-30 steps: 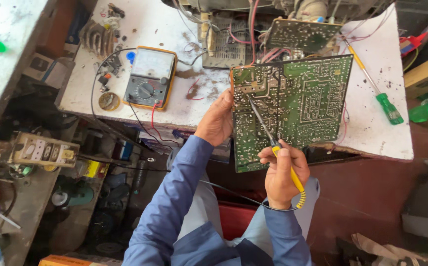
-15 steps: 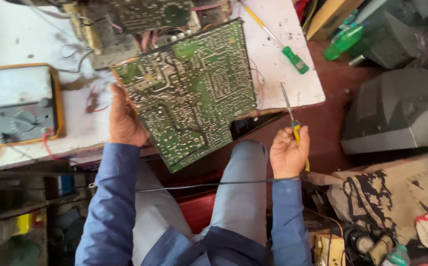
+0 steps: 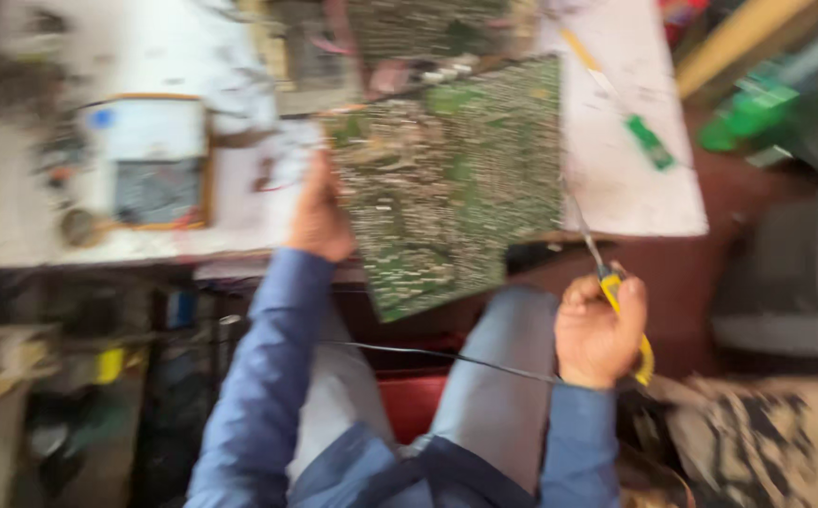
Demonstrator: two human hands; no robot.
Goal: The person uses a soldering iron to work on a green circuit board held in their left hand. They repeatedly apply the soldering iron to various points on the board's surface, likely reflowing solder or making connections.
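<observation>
White bench (image 3: 635, 202) bears a meter (image 3: 150, 160); left hand (image 3: 320, 221) grips blurred circuit board (image 3: 451, 179), right hand (image 3: 597, 329) seemingly clenches yellow-handled tool (image 3: 616, 292).

The circuit board (image 3: 447, 179) leans on the desk (image 3: 616, 188) edge, just right of the left hand (image 3: 320, 221). The meter (image 3: 150, 160) lies left of that hand; the screwdriver (image 3: 640, 136) lies beyond the right hand (image 3: 597, 329).

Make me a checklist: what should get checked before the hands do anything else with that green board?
1. Left hand grips the green circuit board at its edge: ok.
2. Right hand holds the yellow-handled tool: ok.
3. Tool tip off the board: ok, it points up beside the board's right edge.
4. Board resting steady on the white table: cannot tell, picture blurred.
5. Thin black wire across the lap clear of the hands: cannot tell.
</observation>
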